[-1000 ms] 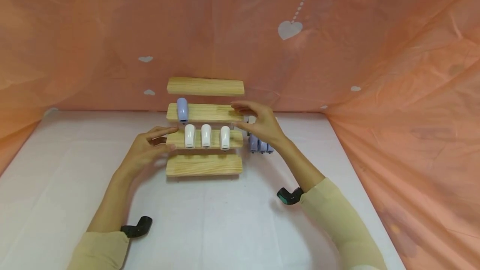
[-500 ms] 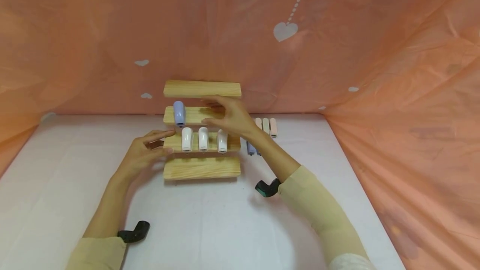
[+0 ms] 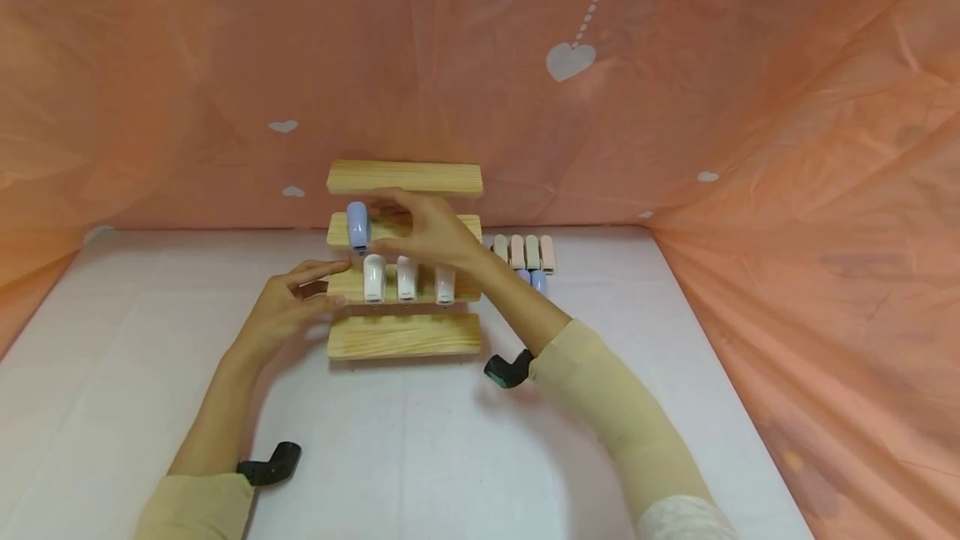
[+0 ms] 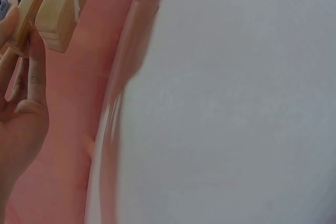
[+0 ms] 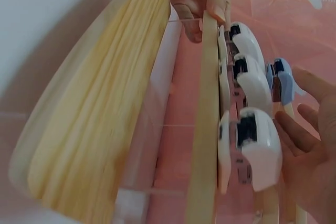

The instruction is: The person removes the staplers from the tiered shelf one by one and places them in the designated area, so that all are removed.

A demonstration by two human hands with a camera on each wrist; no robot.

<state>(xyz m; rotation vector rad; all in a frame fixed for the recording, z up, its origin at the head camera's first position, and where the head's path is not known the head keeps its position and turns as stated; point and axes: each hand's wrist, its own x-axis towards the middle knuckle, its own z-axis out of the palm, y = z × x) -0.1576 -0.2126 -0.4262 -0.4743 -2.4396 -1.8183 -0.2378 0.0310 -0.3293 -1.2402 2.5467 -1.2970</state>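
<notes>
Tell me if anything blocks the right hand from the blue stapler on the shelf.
Nothing visible does: the right hand is close beside the blue stapler, though whether they touch is unclear. The white staplers sit on the shelf below, not between them.

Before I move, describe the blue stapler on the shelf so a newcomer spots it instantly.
In the head view, find the wooden shelf before the orange backdrop. The blue stapler sits at the left end of the second board from the top. It is the only blue one visible on the shelf: three white staplers sit one board lower, other blue staplers off to the right.
</notes>
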